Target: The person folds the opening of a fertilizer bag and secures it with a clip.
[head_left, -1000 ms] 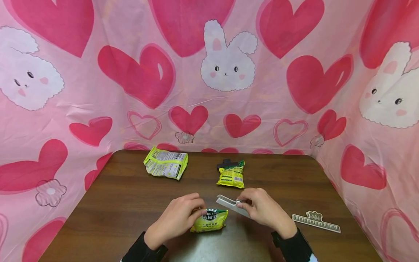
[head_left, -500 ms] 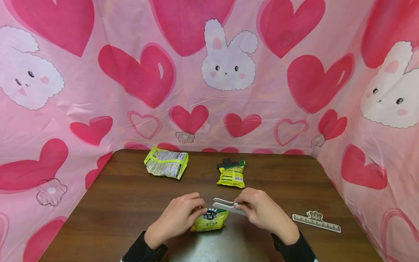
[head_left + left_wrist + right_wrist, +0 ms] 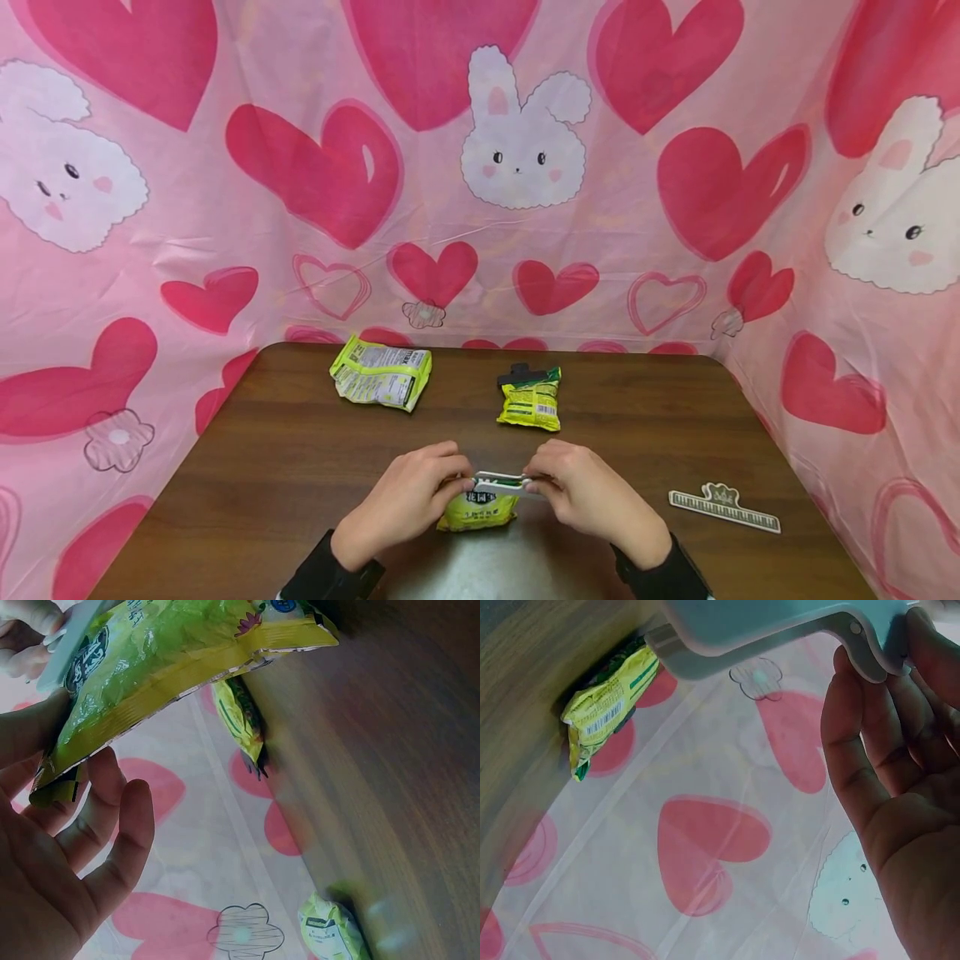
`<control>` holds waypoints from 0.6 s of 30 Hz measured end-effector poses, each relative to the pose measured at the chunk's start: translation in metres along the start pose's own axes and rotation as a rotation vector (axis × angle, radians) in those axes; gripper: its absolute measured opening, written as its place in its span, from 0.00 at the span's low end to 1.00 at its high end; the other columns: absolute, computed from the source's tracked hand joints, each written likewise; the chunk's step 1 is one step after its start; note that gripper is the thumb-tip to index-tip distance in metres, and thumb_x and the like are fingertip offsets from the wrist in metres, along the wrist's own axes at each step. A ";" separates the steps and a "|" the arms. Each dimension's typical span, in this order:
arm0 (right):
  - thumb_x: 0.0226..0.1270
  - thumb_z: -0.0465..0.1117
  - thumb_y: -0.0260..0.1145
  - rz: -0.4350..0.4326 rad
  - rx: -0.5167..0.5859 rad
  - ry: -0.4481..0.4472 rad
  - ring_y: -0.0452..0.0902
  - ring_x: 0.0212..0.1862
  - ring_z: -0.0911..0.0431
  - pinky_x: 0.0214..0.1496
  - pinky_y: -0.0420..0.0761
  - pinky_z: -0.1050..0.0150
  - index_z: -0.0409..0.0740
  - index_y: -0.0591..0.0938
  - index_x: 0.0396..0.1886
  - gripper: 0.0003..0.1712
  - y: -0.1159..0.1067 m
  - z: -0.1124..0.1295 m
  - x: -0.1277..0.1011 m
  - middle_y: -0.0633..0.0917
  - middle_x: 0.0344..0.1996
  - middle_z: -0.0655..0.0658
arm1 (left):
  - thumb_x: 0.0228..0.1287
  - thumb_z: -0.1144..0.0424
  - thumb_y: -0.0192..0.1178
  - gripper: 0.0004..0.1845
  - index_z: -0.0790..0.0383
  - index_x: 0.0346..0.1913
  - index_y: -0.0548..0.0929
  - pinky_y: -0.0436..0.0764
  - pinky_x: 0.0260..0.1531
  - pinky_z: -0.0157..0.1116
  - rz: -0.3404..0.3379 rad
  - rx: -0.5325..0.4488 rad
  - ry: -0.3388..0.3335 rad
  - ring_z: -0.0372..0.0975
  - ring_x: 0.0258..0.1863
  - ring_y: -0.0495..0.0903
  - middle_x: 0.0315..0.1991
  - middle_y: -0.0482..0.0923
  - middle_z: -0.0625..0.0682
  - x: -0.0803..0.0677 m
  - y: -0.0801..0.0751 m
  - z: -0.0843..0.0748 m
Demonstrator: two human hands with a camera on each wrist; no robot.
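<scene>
Left hand [image 3: 412, 492] pinches one yellow-green packet [image 3: 478, 514], right hand [image 3: 592, 496] one white bag clip [image 3: 757, 626]; two bags [image 3: 386, 377] [image 3: 529, 404] (one clipped) lie beyond the fingers.

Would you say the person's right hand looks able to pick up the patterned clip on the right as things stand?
Probably not just yet: the right hand is holding the white clip at the front yellow packet. Otherwise, nothing visible stands between that hand and the patterned clip.
</scene>
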State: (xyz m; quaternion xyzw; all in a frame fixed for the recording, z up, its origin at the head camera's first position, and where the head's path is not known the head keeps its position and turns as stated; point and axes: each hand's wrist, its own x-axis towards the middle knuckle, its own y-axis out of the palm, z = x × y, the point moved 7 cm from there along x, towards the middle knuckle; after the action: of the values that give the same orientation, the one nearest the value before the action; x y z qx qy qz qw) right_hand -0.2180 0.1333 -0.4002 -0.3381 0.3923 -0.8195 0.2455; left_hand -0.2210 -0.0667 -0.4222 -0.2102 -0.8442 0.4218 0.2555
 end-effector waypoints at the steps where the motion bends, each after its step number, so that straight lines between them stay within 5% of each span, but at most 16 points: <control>1: 0.64 0.33 0.78 0.001 -0.005 -0.001 0.75 0.36 0.67 0.39 0.80 0.67 0.47 0.88 0.37 0.07 0.001 0.000 0.000 0.82 0.33 0.59 | 0.75 0.58 0.67 0.03 0.50 0.41 0.88 0.74 0.30 0.30 0.004 -0.003 -0.002 0.29 0.30 0.72 0.33 0.71 0.35 0.000 0.000 0.000; 18: 0.63 0.32 0.79 -0.005 -0.027 -0.012 0.74 0.36 0.67 0.39 0.79 0.68 0.46 0.88 0.37 0.08 0.006 0.001 0.001 0.82 0.33 0.58 | 0.76 0.56 0.66 0.04 0.50 0.43 0.87 0.77 0.33 0.31 0.031 -0.030 -0.020 0.29 0.32 0.74 0.35 0.73 0.35 0.000 0.003 0.004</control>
State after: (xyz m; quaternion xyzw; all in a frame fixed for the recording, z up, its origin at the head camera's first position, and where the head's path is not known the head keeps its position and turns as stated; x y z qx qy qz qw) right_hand -0.2171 0.1288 -0.4045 -0.3472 0.4011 -0.8127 0.2412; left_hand -0.2231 -0.0675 -0.4266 -0.2229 -0.8494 0.4152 0.2375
